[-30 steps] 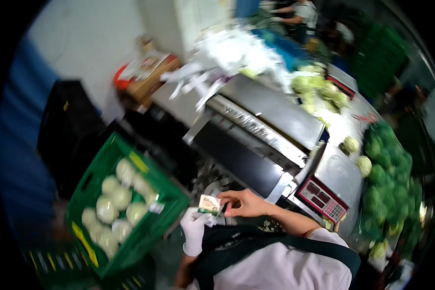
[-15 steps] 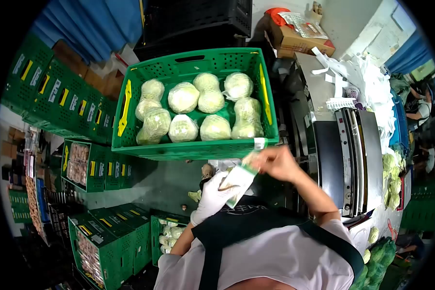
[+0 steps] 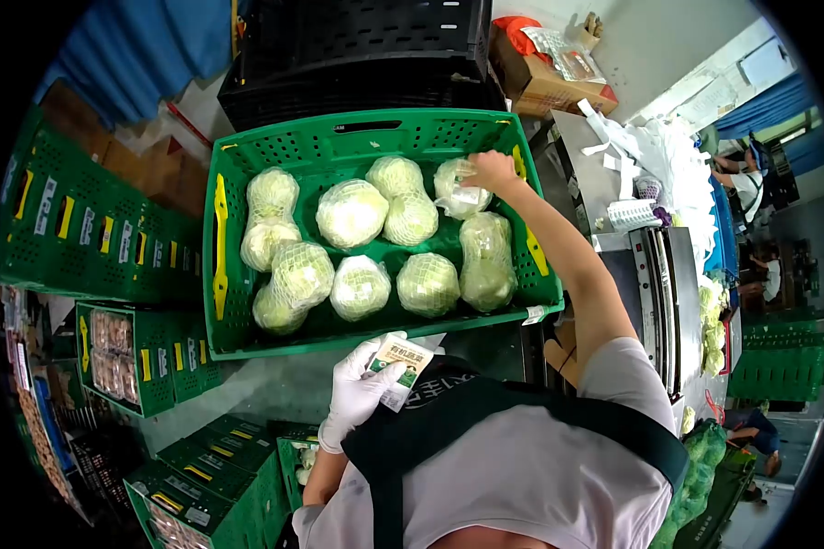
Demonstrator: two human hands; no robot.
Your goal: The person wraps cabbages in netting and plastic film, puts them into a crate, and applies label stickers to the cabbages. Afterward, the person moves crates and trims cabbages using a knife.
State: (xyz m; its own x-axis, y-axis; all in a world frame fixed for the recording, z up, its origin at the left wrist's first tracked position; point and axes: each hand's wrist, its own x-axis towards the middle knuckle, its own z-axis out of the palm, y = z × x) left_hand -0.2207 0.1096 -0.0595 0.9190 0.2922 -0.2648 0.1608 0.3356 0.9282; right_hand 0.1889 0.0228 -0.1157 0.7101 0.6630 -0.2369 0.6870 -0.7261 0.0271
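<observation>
My left hand (image 3: 362, 389), in a white glove, is closed around a small stack of printed label cards (image 3: 403, 361) in front of my apron. The top card is white and green with dark print. My bare right hand (image 3: 493, 172) reaches into the green crate (image 3: 375, 343), fingers curled against the wrapped cabbage (image 3: 458, 194) at its far right. Some fingertips are hidden, and I cannot tell whether a label is between them. Around it lie several more pale green cabbages, such as a round one (image 3: 352, 215), in clear film and white netting, some stacked in pairs.
Black crates (image 3: 357, 55) stand behind the green crate. Stacked green crates (image 3: 110, 220) line the left side. To the right are a wrapping machine (image 3: 655, 302) and a bench with white plastic bags (image 3: 677, 156). Other people (image 3: 746, 183) are at the far right.
My right hand has left the label cards and moved forward into the crate, onto the far-right cabbage. My left hand keeps the cards. The view has shifted, so the crate appears lower and larger.
</observation>
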